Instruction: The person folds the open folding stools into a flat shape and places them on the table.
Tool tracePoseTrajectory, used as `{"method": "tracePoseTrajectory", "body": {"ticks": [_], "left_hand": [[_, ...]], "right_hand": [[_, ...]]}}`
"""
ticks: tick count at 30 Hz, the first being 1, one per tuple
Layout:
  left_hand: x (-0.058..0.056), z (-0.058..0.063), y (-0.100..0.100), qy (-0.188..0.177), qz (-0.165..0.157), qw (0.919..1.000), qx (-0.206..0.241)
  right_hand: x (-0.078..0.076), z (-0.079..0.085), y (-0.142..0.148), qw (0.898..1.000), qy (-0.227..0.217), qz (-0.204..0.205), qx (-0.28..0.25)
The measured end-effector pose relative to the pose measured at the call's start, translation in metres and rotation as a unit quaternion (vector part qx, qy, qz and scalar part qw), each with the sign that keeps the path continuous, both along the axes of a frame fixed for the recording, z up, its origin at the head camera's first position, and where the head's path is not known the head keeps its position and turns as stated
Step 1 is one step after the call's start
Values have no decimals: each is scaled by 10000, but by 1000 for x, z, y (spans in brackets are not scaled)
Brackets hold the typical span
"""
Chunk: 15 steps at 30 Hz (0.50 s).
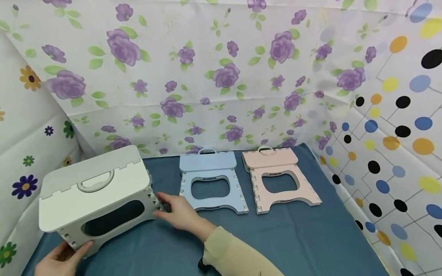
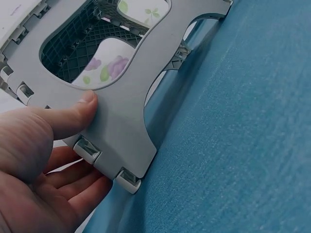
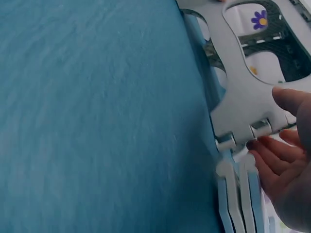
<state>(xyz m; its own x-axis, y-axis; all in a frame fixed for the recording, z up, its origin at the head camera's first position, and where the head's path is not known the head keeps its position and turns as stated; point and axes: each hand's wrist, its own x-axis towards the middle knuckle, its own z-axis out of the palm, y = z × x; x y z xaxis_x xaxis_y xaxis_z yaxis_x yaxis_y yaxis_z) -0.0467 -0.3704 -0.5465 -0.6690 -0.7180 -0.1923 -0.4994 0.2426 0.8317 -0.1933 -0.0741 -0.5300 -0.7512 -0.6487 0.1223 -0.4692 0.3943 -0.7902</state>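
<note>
A white folding stool [image 1: 131,165] stands unfolded at the left of the head view, its carry handle [image 1: 97,188] lying flat in the top. My left hand [image 1: 62,260] grips the near left edge of its leg panel. In the left wrist view the thumb presses the panel's face [image 2: 121,111], while the fingers curl behind the hinged edge. At the opposite end, my right hand [image 1: 183,214] holds the right edge. The right wrist view shows that thumb on the panel [image 3: 243,102], with the fingers behind the hinges.
Folded flat to the right lie a light blue stool [image 1: 207,163] and a pink stool [image 1: 271,158], both on the blue cloth [image 1: 286,245]. The blue stool lies close beside my right hand. Floral [image 1: 207,88] and dotted [image 1: 390,153] sheets hang around the table.
</note>
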Motion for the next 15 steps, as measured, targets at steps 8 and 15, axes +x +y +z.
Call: {"method": "tracePoseTrajectory", "body": {"ticks": [8,15], "left_hand": [[-1,-1,-3,79,-153,9985,-514],[-4,-1,-21,-161,-634,9952,-730]], "right_hand": [[13,-2,-9,9993,90,-359,-28],[32,-4,-15,9939,-456,-837,-561]]}}
